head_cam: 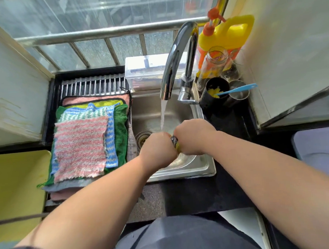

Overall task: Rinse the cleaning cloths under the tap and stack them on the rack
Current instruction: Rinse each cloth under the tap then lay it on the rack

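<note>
Two hands are held together above the sink [205, 168], knuckle to knuckle. The left hand [157, 148] and the right hand [194, 137] are both clenched on a bunched yellow cloth [177, 147], of which only a narrow strip with a dark edge is seen between them. The cloth is held just below the tap [177, 60], and a stream of water [163, 113] is poured onto the far side of the hands. The drain [142, 139] is partly hidden by the left hand. To the left of the sink a rack [92, 87] of metal bars is laid, and most of it is covered by a stack [119, 127] of flat cloths. The stack is topped by a pink striped cloth [80, 146], under which blue, green, yellow and grey layers are seen. A clear box [145, 71] is set at the far edge, between rack and tap. To the right of the tap a yellow bottle [229, 33] with an orange pump, a glass jar [214, 63] and a black holder [215, 92] are grouped, and a blue utensil [238, 89] is propped in the holder. A yellow board [15, 191] is laid at the near left.
</note>
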